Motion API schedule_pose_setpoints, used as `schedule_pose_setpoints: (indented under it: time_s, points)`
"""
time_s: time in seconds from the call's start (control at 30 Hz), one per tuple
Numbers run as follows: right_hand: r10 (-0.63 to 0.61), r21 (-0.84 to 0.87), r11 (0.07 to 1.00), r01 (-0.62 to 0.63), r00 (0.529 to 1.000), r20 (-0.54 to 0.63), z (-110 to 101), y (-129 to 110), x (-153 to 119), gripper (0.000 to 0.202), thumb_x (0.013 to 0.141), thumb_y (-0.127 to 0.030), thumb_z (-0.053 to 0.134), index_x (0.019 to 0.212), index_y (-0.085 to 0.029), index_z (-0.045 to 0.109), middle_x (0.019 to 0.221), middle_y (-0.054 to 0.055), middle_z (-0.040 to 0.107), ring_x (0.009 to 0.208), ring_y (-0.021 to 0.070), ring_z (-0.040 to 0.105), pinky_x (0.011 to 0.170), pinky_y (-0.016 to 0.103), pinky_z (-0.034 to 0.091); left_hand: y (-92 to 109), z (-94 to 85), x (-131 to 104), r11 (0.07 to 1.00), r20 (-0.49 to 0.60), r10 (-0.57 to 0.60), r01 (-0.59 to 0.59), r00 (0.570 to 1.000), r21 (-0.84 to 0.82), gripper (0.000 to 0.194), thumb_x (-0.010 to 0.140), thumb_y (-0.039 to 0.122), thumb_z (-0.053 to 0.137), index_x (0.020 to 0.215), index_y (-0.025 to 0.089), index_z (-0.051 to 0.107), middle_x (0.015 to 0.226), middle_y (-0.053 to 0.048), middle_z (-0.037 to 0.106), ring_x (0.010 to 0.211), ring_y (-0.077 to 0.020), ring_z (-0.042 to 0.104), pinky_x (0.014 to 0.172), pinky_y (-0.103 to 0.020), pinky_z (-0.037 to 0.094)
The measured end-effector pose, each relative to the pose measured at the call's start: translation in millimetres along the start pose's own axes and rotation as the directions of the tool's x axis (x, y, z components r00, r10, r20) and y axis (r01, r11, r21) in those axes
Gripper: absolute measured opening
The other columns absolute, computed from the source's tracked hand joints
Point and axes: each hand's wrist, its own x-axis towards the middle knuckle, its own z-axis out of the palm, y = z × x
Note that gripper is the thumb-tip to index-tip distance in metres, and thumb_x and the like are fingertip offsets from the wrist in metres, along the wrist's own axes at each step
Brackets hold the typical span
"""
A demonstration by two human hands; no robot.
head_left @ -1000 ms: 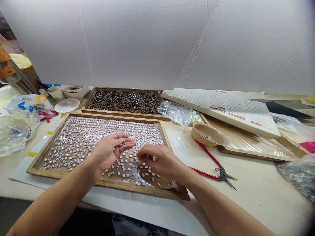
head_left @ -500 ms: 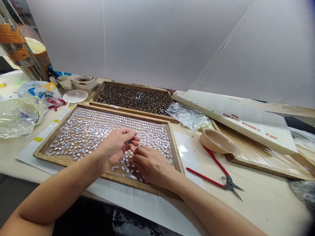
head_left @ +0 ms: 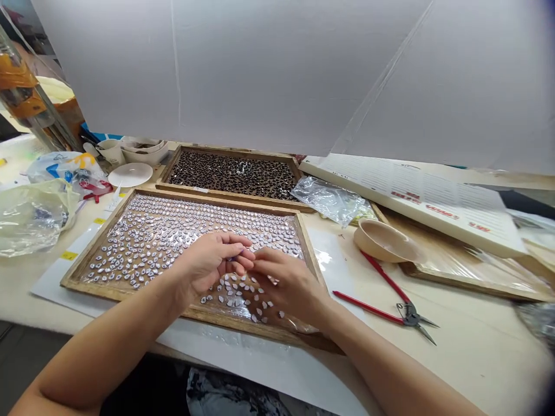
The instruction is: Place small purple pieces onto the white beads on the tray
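Observation:
My left hand (head_left: 212, 260) is palm-up with its fingers curled over the near wooden-framed tray (head_left: 91, 289). A small dark purplish bit shows under its thumb, too small to name. The fingertips of my right hand (head_left: 292, 283) meet those of the left, pinched together; what they hold, if anything, is hidden. Beneath both hands, many small pale leaf-shaped pieces (head_left: 236, 301) lie on the tray's clear film. Toward the back and left, the pieces (head_left: 130, 254) bear dark centres and sit in rows.
Behind stands a second framed tray (head_left: 229, 173) of dark shiny pieces. Red-handled pliers (head_left: 410, 316) lie open at right, beside a tan bowl (head_left: 385, 240). A long white box (head_left: 416, 199) rests on another frame. Plastic bags (head_left: 37, 214) and a white plate (head_left: 130, 174) are at left.
My right hand has shifted right and slightly up, its fingertips now meeting the left hand's. My left hand has moved slightly, and more pale pieces show below them. The view has shifted a little.

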Motion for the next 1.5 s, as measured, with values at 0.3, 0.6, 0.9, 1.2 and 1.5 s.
schedule_pose_setpoints:
  time_s: [0.3,0.6,0.9,1.2,1.5]
  points:
    - [0.182,0.294,0.943,-0.156,0.981,-0.064,-15,-4,6,0.016,0.086,-0.018,0.053,0.088,-0.021,0.068,0.081,0.004,0.063,0.076,0.0143,0.058,0.068,0.028,0.047,-10,5.8,-2,0.988,0.178,-0.118,0.099,0.977,0.115,0.013,0.082,0.006,0.050,0.075,0.005,0.061,0.065,-0.005,0.060,0.046,-0.0067,0.055,0.040,-0.016,0.041]
    - [0.389,0.436,0.791,-0.428,0.903,0.182,-23,0,4,0.009,0.076,-0.023,0.059,0.071,-0.017,0.065,0.071,0.002,0.062,0.064,0.0124,0.055,0.057,0.025,0.043,-15,8.1,-2,0.975,0.217,-0.186,0.153,0.958,0.159,0.014,0.084,0.011,0.051,0.074,0.007,0.061,0.063,-0.005,0.062,0.045,-0.0060,0.056,0.041,-0.014,0.043]
    - [0.223,0.251,0.934,-0.254,0.964,0.145,-26,2,-1,0.009,0.080,-0.017,0.055,0.073,-0.017,0.060,0.072,0.002,0.059,0.064,0.0109,0.051,0.058,0.024,0.041,0,1.4,1,0.999,0.046,0.009,-0.011,0.999,0.050,0.013,0.085,0.006,0.047,0.083,0.005,0.060,0.067,-0.006,0.062,0.049,-0.0064,0.057,0.041,-0.013,0.043]
    - [-0.091,0.018,0.996,0.090,0.935,0.344,-2,3,-8,0.014,0.084,-0.012,0.050,0.076,-0.016,0.061,0.076,0.003,0.057,0.068,0.0120,0.049,0.059,0.024,0.037,0,3.9,-1,1.000,0.056,0.013,-0.014,0.998,0.017,0.013,0.085,0.005,0.046,0.082,0.005,0.058,0.066,-0.005,0.060,0.045,-0.0055,0.054,0.040,-0.014,0.042]
    - [-0.132,-0.016,0.988,0.156,0.883,0.450,-7,2,-6,0.012,0.077,-0.010,0.055,0.079,-0.018,0.064,0.080,0.003,0.061,0.075,0.0144,0.051,0.067,0.027,0.041,-1,3.8,-1,1.000,0.049,-0.006,0.005,0.999,0.015,0.014,0.085,0.005,0.047,0.078,0.006,0.059,0.065,-0.005,0.060,0.046,-0.0063,0.054,0.040,-0.015,0.042]
